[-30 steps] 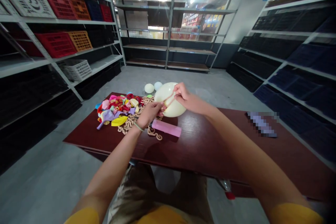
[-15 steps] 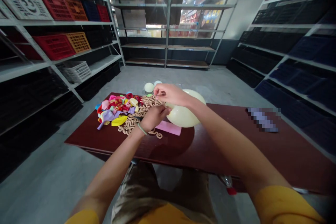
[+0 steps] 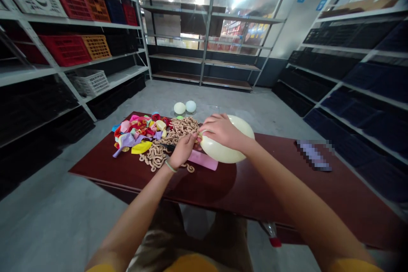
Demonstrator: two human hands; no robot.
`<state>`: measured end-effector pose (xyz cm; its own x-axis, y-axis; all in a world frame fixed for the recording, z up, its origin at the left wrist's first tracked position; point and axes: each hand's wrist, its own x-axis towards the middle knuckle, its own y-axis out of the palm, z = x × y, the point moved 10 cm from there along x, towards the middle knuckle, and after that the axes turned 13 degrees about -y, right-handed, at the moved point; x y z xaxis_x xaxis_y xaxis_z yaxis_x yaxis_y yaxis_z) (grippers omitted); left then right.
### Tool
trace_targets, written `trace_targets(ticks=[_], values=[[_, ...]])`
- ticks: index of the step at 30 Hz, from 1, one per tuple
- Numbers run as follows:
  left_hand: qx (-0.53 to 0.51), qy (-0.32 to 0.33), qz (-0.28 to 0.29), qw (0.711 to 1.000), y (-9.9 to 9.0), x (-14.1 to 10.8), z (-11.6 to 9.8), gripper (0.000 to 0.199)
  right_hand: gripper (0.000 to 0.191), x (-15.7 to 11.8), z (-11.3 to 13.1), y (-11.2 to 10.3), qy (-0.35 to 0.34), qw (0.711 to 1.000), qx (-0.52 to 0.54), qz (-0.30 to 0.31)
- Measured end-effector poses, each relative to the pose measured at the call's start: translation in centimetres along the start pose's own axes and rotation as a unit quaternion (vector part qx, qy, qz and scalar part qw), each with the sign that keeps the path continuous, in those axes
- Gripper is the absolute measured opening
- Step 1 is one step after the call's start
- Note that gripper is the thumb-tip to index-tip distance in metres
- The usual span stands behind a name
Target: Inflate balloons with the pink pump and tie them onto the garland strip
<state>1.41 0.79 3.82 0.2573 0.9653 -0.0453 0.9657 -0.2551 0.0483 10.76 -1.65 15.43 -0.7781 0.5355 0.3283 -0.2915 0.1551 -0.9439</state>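
Observation:
A pale yellow inflated balloon [image 3: 228,153] is held just above the table, its neck end pointing left. My left hand [image 3: 184,151] is closed at that neck, fingertips pinched together. Over the balloon's left end lies my right hand [image 3: 219,129], its fingers curled round the neck from above; part of the neck is hidden by the fingers. Below them rests a pink cylinder [image 3: 205,161]. Left of it is a heap of tan curly pieces [image 3: 183,128], with a black tip [image 3: 168,147] among them. Beyond that lies a pile of limp coloured balloons [image 3: 140,129].
The dark red table [image 3: 255,191] carries a pixelated flat object [image 3: 314,155] at the right. Two pale balloons [image 3: 179,108] are on the floor past the far edge. Shelves with crates [image 3: 68,50] stand at the left; dark bins [image 3: 334,46] fill the right-hand racks.
My right hand has come down from above the neck onto the balloon's left end, fingers wrapping there. My left hand has stayed near the neck. The camera view has shifted slightly.

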Motion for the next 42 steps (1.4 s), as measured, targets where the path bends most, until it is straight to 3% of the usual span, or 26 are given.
trace_targets(ticks=[6,14,17,24,32,35,38,42], values=[[0.091,0.058,-0.032,0.994,-0.6,-0.6,-2.0,0.038,0.021,0.9,1.0,1.0,-0.019,0.997,-0.077,0.009],[0.104,0.026,-0.071,0.992,-1.6,-0.8,-2.1,0.042,0.01,2.2,1.3,1.6,-0.034,0.988,-0.152,-0.008],[0.077,0.009,-0.062,0.995,-1.3,-0.5,-1.4,0.044,0.01,2.1,1.8,1.6,-0.043,0.989,-0.138,-0.018],[-0.035,-0.023,-0.044,0.998,-1.3,0.2,0.0,0.044,0.012,0.4,0.8,2.1,0.044,0.993,-0.106,-0.04],[-0.08,-0.045,-0.011,0.996,-1.5,0.1,-0.6,0.035,0.014,-0.7,2.3,0.8,-0.033,0.977,-0.209,-0.032],[-0.098,-0.051,0.017,0.994,-1.2,0.0,-0.8,0.035,0.017,-0.8,2.2,-0.1,-0.027,0.986,-0.16,-0.048],[-0.098,-0.035,0.044,0.994,-0.8,-0.3,-1.3,0.037,0.021,-0.9,1.6,-1.2,0.011,0.993,-0.051,-0.11],[-0.065,-0.011,0.08,0.995,0.1,-1.1,-2.1,0.038,0.015,-1.0,0.8,-1.3,0.028,0.98,0.088,-0.179]])
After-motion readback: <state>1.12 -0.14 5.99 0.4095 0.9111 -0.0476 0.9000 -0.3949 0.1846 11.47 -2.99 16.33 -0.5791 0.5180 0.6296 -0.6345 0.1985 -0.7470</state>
